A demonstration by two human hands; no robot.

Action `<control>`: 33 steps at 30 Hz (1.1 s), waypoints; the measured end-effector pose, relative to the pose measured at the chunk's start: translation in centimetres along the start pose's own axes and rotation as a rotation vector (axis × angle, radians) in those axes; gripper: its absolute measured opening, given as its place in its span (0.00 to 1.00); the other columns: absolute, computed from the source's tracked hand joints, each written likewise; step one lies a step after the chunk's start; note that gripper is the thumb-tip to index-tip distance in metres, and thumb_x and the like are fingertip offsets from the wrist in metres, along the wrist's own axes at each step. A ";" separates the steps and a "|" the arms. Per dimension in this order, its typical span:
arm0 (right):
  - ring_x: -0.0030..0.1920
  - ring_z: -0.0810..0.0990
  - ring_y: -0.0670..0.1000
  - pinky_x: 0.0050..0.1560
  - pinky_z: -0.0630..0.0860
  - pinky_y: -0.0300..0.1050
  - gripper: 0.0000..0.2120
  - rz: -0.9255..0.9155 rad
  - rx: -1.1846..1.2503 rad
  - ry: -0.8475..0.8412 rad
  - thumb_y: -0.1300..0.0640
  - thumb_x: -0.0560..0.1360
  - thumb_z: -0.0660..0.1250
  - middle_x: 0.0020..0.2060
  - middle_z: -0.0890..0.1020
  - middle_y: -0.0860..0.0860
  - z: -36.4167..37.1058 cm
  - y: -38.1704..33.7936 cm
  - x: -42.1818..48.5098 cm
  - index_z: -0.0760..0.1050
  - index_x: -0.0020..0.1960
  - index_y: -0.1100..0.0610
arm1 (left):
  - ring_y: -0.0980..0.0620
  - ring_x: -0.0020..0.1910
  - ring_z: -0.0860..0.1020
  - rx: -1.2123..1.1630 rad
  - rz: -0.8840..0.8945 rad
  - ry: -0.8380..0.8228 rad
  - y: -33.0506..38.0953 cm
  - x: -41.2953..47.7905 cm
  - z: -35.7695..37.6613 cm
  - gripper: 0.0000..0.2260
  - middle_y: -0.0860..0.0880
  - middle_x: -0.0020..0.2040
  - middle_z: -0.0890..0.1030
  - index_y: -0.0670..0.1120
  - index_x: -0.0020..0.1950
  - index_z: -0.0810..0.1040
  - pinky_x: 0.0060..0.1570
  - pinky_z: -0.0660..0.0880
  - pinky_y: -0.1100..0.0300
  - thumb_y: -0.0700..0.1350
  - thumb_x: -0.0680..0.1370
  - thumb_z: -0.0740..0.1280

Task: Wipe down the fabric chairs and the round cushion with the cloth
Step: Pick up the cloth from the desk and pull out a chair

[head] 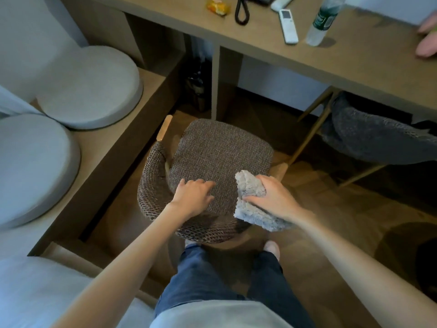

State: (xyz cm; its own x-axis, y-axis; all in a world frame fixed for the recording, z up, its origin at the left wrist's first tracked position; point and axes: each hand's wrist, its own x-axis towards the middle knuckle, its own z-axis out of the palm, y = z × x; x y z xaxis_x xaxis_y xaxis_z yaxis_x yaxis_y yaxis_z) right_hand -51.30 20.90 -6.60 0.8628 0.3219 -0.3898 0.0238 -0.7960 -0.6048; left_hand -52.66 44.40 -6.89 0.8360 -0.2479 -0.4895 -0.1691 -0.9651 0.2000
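Wooden floor lies under a brown fabric chair (pixel 220 157) near the desk (pixel 260 43). Left hand (pixel 192 197) rests on the seat with relaxed fingers, holding nothing. Right hand (pixel 272 197) grips the grey cloth (pixel 250 188) at the seat's right edge. Round cushion (pixel 92 86) sits left.

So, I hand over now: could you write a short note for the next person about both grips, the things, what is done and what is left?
Left grip: open, resting on the seat of the brown fabric chair, near its backrest.
Right grip: holds the grey cloth bunched, at the right side of that seat.
Second fabric chair: at the right, partly under the desk.
Far round cushion and near round cushion: on the bench at the left.
Done: the picture does not show which parts are wiped.
Left: probably the brown chair's seat, then the second chair and the cushion.
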 end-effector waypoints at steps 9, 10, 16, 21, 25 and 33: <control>0.56 0.75 0.48 0.58 0.74 0.51 0.20 -0.010 0.096 0.162 0.43 0.73 0.70 0.54 0.76 0.47 -16.4 13.0 -1.8 0.71 0.60 0.50 | 0.47 0.65 0.73 -0.381 -0.021 0.202 19.9 8.6 -2.6 0.19 0.48 0.68 0.74 0.54 0.73 0.65 0.58 0.72 0.51 0.52 0.82 0.59; 0.56 0.75 0.48 0.58 0.75 0.51 0.20 -0.019 0.110 0.162 0.43 0.73 0.70 0.54 0.76 0.47 -18.5 14.5 -2.0 0.71 0.59 0.50 | 0.48 0.65 0.73 -0.403 -0.033 0.227 22.2 9.3 -3.2 0.19 0.49 0.68 0.74 0.54 0.73 0.66 0.57 0.72 0.52 0.53 0.82 0.58; 0.58 0.75 0.49 0.61 0.74 0.52 0.24 -0.052 0.190 0.178 0.43 0.72 0.71 0.56 0.77 0.48 -22.0 16.1 0.2 0.71 0.62 0.53 | 0.51 0.63 0.74 -0.457 -0.092 0.296 23.9 11.3 -4.1 0.19 0.51 0.66 0.75 0.54 0.73 0.66 0.59 0.74 0.52 0.52 0.81 0.59; 0.57 0.75 0.49 0.60 0.74 0.52 0.22 -0.136 0.128 0.080 0.44 0.73 0.70 0.54 0.76 0.49 -23.9 15.6 6.4 0.71 0.61 0.53 | 0.50 0.62 0.75 -0.515 -0.215 0.329 21.7 14.7 -5.4 0.20 0.49 0.65 0.76 0.54 0.73 0.65 0.59 0.75 0.50 0.51 0.81 0.60; 0.58 0.74 0.49 0.60 0.75 0.50 0.24 -0.211 0.005 -0.025 0.42 0.73 0.70 0.55 0.75 0.48 -24.2 14.4 13.4 0.70 0.63 0.52 | 0.49 0.62 0.75 -0.551 -0.341 0.328 18.3 18.0 -5.6 0.19 0.48 0.65 0.76 0.55 0.73 0.65 0.58 0.75 0.48 0.52 0.81 0.60; 0.58 0.73 0.47 0.58 0.75 0.48 0.21 -0.345 -0.172 -0.234 0.41 0.73 0.69 0.55 0.74 0.47 -24.3 10.5 25.4 0.68 0.62 0.48 | 0.46 0.63 0.74 -0.712 -0.627 0.385 12.7 22.6 -7.4 0.20 0.45 0.66 0.75 0.50 0.74 0.65 0.58 0.73 0.51 0.49 0.82 0.60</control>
State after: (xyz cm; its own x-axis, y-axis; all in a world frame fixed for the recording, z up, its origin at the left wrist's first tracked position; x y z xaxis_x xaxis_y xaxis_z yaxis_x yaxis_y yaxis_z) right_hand -16.89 8.25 -6.00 0.6528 0.6750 -0.3439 0.3907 -0.6890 -0.6105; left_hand -32.07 27.17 -9.08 0.7993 0.4496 -0.3987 0.6008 -0.6066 0.5206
